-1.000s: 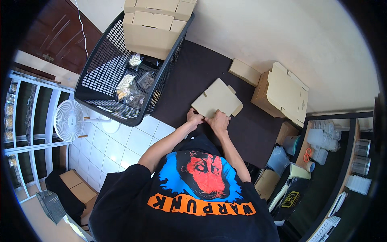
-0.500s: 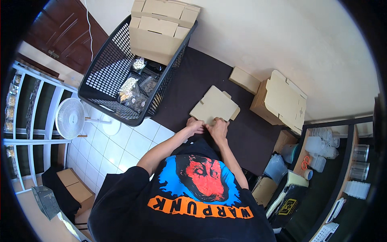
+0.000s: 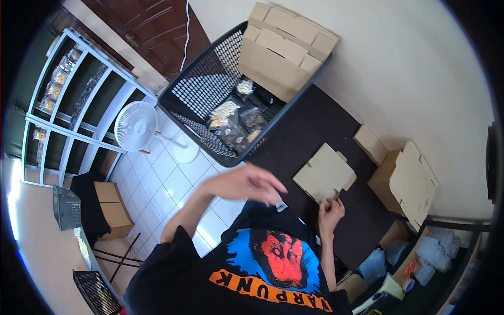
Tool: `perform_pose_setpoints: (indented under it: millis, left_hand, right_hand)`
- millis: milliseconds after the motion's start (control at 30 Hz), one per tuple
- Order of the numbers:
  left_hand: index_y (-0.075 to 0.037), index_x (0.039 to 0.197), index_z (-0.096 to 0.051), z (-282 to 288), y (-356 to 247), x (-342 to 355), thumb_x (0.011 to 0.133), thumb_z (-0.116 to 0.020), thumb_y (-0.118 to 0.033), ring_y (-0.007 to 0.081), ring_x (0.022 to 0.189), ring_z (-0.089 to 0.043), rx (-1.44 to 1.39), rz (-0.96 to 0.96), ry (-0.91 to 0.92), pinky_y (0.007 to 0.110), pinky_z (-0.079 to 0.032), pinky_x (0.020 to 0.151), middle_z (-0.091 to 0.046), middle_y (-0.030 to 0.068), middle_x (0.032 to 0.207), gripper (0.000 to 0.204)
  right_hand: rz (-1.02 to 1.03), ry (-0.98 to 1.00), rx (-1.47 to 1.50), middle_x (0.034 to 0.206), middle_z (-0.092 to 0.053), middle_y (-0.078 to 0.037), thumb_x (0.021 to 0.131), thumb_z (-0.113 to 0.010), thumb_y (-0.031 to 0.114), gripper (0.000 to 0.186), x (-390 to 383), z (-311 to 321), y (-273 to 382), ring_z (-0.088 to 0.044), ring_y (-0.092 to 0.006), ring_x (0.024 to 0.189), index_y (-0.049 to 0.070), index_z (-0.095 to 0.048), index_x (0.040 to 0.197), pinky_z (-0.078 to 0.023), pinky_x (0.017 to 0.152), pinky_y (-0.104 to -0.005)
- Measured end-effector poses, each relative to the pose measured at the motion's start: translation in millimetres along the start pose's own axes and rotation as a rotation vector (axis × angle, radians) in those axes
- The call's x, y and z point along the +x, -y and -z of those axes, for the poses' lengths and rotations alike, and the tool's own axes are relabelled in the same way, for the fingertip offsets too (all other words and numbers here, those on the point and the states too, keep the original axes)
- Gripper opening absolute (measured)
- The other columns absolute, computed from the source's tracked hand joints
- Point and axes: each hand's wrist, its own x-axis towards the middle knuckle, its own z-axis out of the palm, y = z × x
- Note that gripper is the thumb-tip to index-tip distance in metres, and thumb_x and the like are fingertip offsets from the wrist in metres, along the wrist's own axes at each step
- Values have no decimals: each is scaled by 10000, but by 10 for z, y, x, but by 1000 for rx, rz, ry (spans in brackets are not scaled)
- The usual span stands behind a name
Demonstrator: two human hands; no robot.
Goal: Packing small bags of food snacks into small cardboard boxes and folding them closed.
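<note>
A flat, partly folded tan cardboard box (image 3: 324,173) lies on the dark tabletop (image 3: 310,131) in front of me. My right hand (image 3: 331,211) is at the box's near corner, its fingers pinching the edge. My left hand (image 3: 245,184) is lifted off the box and hangs blurred over the table's left edge, fingers spread, between the box and the black mesh basket (image 3: 205,89). I see nothing held in it. A small pale scrap (image 3: 281,206) shows just below its fingertips. My black printed shirt fills the lower middle.
The basket holds several clear packets (image 3: 231,123) and a stack of flat cardboard (image 3: 286,44). A small box (image 3: 370,143) and folded cartons (image 3: 407,181) stand at the right. A white fan (image 3: 135,126) and shelving (image 3: 68,105) are on the tiled floor at left; plastic containers (image 3: 433,252) sit lower right.
My left hand has let go of the box's near edge and swung up and left toward the basket. My right hand stays at the box. My head has come closer to the table.
</note>
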Motion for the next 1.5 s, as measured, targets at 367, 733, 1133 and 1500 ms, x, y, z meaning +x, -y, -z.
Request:
perform_pose_setpoints:
  millis: [367, 733, 1133, 1500]
  left_hand:
    - [85, 1119, -696, 3514, 1715, 750, 830, -869, -447, 358, 1061, -741, 1328, 592, -232, 421, -607, 914, -748, 257, 1103, 630]
    - [12, 1367, -434, 3787, 1946, 1024, 753, -847, -121, 426, 1170, -666, 1198, 507, -152, 470, -557, 989, -685, 282, 1206, 752]
    - [66, 1378, -481, 3890, 2448, 681, 587, -1020, -320, 396, 1217, -663, 1305, 725, -6, 448, -552, 1020, -660, 291, 1293, 1032]
    - [54, 1100, -744, 3710, 1073, 894, 840, -861, -125, 177, 801, -709, 476, 516, -97, 332, -567, 711, -771, 112, 969, 336]
  right_hand:
    - [-310, 52, 240, 793, -746, -183, 894, -741, 87, 160, -292, -283, 910, -731, -275, 706, -60, -743, 956, -568, 706, -402]
    - [-521, -15, 272, 811, -768, -135, 910, -756, 112, 142, -591, -879, 1694, -755, -195, 777, -23, -762, 953, -580, 763, -328]
    - [-515, -19, 284, 784, -761, -115, 907, -762, 97, 142, -466, -817, 1509, -723, -151, 720, -35, -756, 960, -566, 711, -308]
    - [-518, -106, 447, 837, -763, -67, 934, -752, 67, 128, -218, -413, 1138, -717, -122, 769, -47, -756, 991, -567, 756, -265]
